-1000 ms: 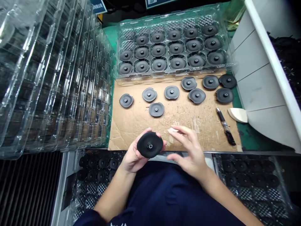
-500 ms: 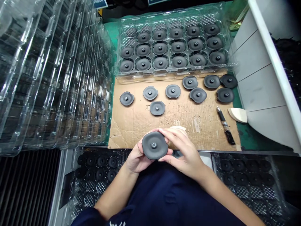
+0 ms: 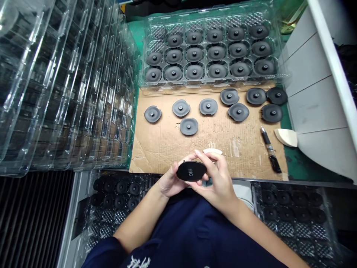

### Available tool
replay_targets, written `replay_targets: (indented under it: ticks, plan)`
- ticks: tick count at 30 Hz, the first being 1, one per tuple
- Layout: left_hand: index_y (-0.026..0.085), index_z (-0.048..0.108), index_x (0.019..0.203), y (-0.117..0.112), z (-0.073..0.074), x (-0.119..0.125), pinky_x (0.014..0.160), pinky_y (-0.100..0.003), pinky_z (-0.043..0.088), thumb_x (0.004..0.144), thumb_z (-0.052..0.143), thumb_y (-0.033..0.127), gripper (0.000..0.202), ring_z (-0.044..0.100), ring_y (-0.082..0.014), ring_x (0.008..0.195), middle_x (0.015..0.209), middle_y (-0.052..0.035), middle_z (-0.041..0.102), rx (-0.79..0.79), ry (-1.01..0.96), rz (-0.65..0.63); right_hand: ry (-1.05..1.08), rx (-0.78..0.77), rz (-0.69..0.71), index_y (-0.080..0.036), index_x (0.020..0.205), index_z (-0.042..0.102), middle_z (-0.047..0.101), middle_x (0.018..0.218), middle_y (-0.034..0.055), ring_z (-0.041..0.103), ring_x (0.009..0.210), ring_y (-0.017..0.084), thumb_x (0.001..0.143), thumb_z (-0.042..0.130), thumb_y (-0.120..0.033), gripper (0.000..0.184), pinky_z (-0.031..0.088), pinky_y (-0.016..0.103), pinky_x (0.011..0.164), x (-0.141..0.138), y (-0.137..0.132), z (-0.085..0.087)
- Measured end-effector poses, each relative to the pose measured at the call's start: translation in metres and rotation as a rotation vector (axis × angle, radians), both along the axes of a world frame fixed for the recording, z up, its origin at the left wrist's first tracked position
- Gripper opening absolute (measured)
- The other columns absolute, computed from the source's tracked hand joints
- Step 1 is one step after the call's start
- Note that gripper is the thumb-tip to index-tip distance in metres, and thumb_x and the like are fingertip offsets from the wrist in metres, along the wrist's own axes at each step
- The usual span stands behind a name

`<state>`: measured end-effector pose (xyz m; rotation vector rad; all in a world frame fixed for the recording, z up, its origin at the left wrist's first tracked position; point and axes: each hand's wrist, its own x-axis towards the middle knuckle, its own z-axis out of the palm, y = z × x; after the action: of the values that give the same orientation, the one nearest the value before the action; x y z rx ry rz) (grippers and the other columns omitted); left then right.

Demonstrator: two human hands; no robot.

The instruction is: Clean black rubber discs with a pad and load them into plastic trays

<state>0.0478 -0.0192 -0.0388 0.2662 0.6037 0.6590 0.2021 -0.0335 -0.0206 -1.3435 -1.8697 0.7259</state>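
A rounded black plastic part (image 3: 185, 172) with a small central boss is held at the table's near edge, tilted so that it looks narrow. My left hand (image 3: 170, 182) grips its left side, thumb at the rim. My right hand (image 3: 219, 178) closes on its right side with fingertips at the top and bottom edges. Behind my fingers a pale curved piece (image 3: 213, 151) rests on the cardboard sheet (image 3: 156, 149). Several similar dark parts, one of them a near dark part (image 3: 189, 127), lie loose on that sheet.
A clear blister tray (image 3: 195, 82) filled with dark parts stands at the back. Tall stacked clear trays (image 3: 69, 93) rise on the left. At right are a black pen (image 3: 270, 150), a cream wedge (image 3: 286, 137) and a white panel (image 3: 309, 85). Lower trays flank my body.
The held part has tipped from facing me to a steep, narrow view and moved slightly right. Both hands have shifted with it. The loose parts rest in the same arrangement.
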Motion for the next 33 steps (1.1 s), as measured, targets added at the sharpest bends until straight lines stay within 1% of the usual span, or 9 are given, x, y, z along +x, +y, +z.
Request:
replay_targets:
  ticks: [2,5,10,13,17,23,27,29,33]
  plan:
    - [0.015,0.051,0.124,0.003,0.001,0.006,0.064,-0.03,0.045,0.067,0.057,0.074,0.083,0.063,-0.019,0.066,0.078,-0.0087,0.07,-0.019,0.043,-0.01,-0.018,-0.024,-0.087,-0.033,0.143,0.032,0.043,0.112,0.009,0.052,0.105,0.027,0.081,0.068,-0.032,0.073,0.051,0.045,0.087,-0.004,-0.005,-0.004]
    - [0.015,0.057,0.115,0.011,0.007,0.012,0.057,-0.029,0.045,0.08,0.047,0.067,0.064,0.061,-0.018,0.058,0.071,-0.0068,0.07,0.033,0.135,-0.037,-0.03,-0.04,-0.172,-0.028,0.148,0.023,0.043,0.115,0.0111,0.052,0.106,0.028,0.079,0.069,-0.031,0.082,0.05,0.047,0.09,-0.006,-0.01,-0.007]
    - [0.014,0.063,0.088,0.029,0.015,0.013,0.055,-0.029,0.044,0.085,0.038,0.062,0.054,0.059,-0.0168,0.053,0.063,-0.0038,0.065,0.161,0.325,-0.138,-0.046,-0.079,-0.088,-0.028,0.147,0.027,0.042,0.116,0.0106,0.049,0.109,0.027,0.081,0.066,-0.03,0.077,0.051,0.043,0.089,0.001,-0.015,-0.001]
    - [0.014,0.065,0.075,0.039,0.012,0.012,0.059,-0.028,0.043,0.085,0.047,0.053,0.044,0.056,-0.0145,0.057,0.066,-0.0032,0.065,0.185,0.346,-0.188,-0.032,-0.119,-0.081,-0.031,0.146,0.028,0.044,0.11,0.0079,0.052,0.099,0.023,0.082,0.065,-0.031,0.074,0.052,0.041,0.085,0.006,-0.018,0.001]
    - [0.015,0.066,0.072,0.046,0.004,0.016,0.066,-0.026,0.043,0.08,0.059,0.044,0.031,0.055,-0.0137,0.066,0.069,-0.0008,0.065,0.202,0.359,-0.198,-0.013,-0.143,-0.116,-0.031,0.143,0.032,0.045,0.105,0.0065,0.053,0.093,0.022,0.082,0.065,-0.03,0.069,0.053,0.041,0.083,0.008,-0.022,-0.002]
    - [0.013,0.065,0.075,0.044,-0.001,0.028,0.056,-0.026,0.042,0.081,0.051,0.059,0.049,0.053,-0.0124,0.054,0.06,-0.0022,0.063,0.176,0.343,-0.236,-0.095,-0.133,-0.203,-0.023,0.136,0.041,0.048,0.101,0.0082,0.053,0.09,0.024,0.079,0.067,-0.03,0.063,0.053,0.047,0.079,0.006,-0.021,-0.002]
    - [0.013,0.065,0.074,0.041,-0.005,0.032,0.057,-0.025,0.043,0.084,0.038,0.067,0.06,0.056,-0.0128,0.055,0.06,-0.0031,0.065,0.2,0.354,-0.241,-0.151,-0.098,-0.234,-0.021,0.131,0.047,0.051,0.098,0.0087,0.053,0.088,0.024,0.077,0.065,-0.028,0.057,0.053,0.045,0.077,0.009,-0.019,0.0]
    - [0.013,0.065,0.079,0.04,-0.008,0.031,0.053,-0.026,0.041,0.084,0.031,0.07,0.066,0.056,-0.0133,0.05,0.058,-0.0041,0.066,0.227,0.364,-0.276,-0.195,-0.022,-0.269,-0.021,0.13,0.047,0.051,0.097,0.0085,0.054,0.086,0.024,0.079,0.065,-0.028,0.055,0.053,0.043,0.076,0.015,-0.017,0.0]
    - [0.016,0.061,0.091,0.041,-0.01,0.024,0.042,-0.023,0.028,0.082,0.024,0.074,0.07,0.048,-0.0102,0.039,0.061,-0.0062,0.07,0.281,0.373,-0.292,-0.321,0.155,-0.359,-0.021,0.131,0.045,0.053,0.097,0.0088,0.056,0.087,0.023,0.082,0.064,-0.026,0.053,0.051,0.041,0.077,0.037,-0.014,-0.001]
